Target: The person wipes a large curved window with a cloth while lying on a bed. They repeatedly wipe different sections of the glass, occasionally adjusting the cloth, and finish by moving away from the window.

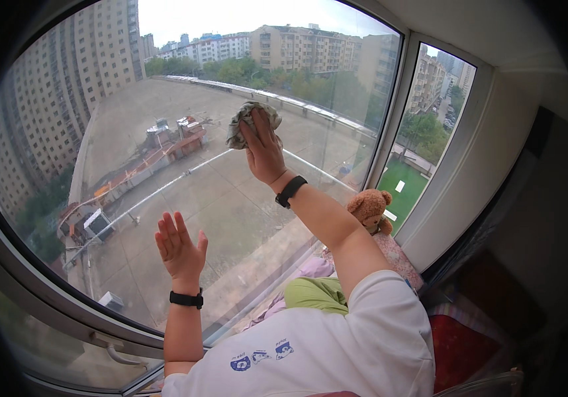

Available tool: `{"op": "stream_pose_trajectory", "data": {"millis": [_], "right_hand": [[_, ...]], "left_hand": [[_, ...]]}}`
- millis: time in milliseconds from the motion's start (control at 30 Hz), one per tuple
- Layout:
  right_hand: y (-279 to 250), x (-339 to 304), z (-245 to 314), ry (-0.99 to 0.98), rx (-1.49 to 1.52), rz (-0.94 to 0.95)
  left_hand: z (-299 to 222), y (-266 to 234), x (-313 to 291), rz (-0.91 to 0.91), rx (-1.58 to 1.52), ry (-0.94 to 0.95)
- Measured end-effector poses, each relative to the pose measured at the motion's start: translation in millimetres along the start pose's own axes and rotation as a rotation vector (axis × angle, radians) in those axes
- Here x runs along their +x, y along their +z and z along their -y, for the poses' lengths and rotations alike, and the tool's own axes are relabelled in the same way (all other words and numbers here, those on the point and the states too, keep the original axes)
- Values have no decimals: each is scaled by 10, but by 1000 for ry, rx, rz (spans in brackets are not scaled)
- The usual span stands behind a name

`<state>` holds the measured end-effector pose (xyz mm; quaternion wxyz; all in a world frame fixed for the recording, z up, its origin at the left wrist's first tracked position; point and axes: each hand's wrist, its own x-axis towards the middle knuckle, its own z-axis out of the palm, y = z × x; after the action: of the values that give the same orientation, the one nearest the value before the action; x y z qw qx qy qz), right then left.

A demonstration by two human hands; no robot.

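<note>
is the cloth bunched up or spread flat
Bunched up: the cloth sits crumpled in a wad under the right hand, pressed to the window pane.

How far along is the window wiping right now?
Done: cannot be judged; the window pane shows no clear line between wiped and unwiped glass. In hand: the right hand presses a crumpled grey cloth against the upper middle of the pane, while the left hand lies flat and open lower down. Left: likely the lower glass and the narrow side pane, which no hand touches.
</note>
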<state>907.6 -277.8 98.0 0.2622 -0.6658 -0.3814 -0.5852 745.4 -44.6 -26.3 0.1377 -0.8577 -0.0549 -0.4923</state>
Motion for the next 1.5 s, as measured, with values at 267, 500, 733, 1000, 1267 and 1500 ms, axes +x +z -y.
{"op": "stream_pose_trajectory", "data": {"millis": [267, 500, 733, 1000, 1267, 1500], "right_hand": [[-117, 152, -241, -179, -13, 74], [-328, 615, -902, -369, 20, 10], [-807, 767, -2644, -155, -52, -205], [-1188, 431, -3931, -74, 94, -181], [-1086, 351, -3692, 60, 177, -163], [-885, 727, -2986, -78, 233, -150]], "left_hand": [[-158, -120, 91, -41, -155, -142], [-1180, -306, 725, -134, -350, -157], [-2442, -67, 1584, -244, -363, -25], [-3327, 325, 2049, -164, -133, -173], [-3317, 332, 1940, -76, -29, -199], [-3345, 274, 1962, -97, -140, -202]]}}
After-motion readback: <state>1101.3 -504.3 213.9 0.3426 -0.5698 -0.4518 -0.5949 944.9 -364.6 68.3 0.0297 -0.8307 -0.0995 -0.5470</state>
